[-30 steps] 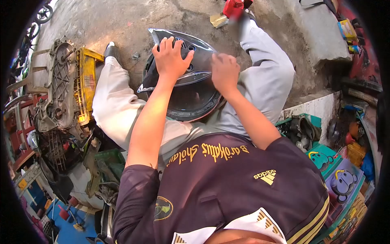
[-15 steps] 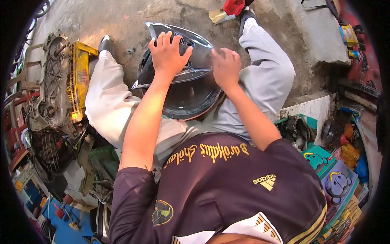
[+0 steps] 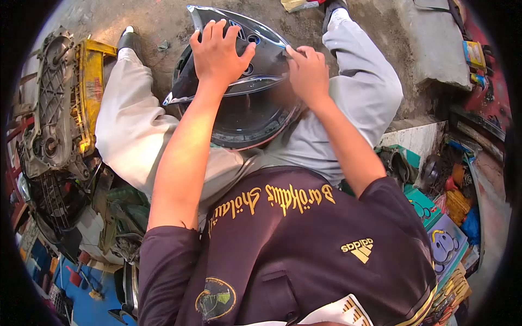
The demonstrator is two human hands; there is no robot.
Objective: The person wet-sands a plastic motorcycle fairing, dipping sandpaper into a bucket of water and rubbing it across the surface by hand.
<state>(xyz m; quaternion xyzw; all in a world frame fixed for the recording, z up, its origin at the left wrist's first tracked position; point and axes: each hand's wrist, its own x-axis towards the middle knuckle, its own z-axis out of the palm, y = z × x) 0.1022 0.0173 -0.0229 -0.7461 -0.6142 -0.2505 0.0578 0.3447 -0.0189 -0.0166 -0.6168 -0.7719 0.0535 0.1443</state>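
Between my legs a dark, glossy curved panel with shiny edges point(image 3: 255, 84) lies over a round black basin point(image 3: 239, 122), which holds what looks like dark liquid. My left hand point(image 3: 220, 57) rests on the panel's upper left part, palm down, with its fingers spread. At the panel's right tip is my right hand point(image 3: 309, 76), its thumb and bent fingers closed on the edge. Two round holes show in the panel near my left hand. The undersides of both hands are hidden.
A metal engine casing point(image 3: 54, 103) and a yellow crate point(image 3: 91, 92) stand at the left. Scattered parts and a blue surface point(image 3: 95, 296) lie at lower left. On the right are a concrete ledge point(image 3: 435, 49), plastic boxes point(image 3: 448, 244) and tools. A packet point(image 3: 299, 4) lies by one foot.
The view has shifted, so the basin and panel sit higher and slightly left. My left hand stays spread on the panel; my right hand stays at its right tip.
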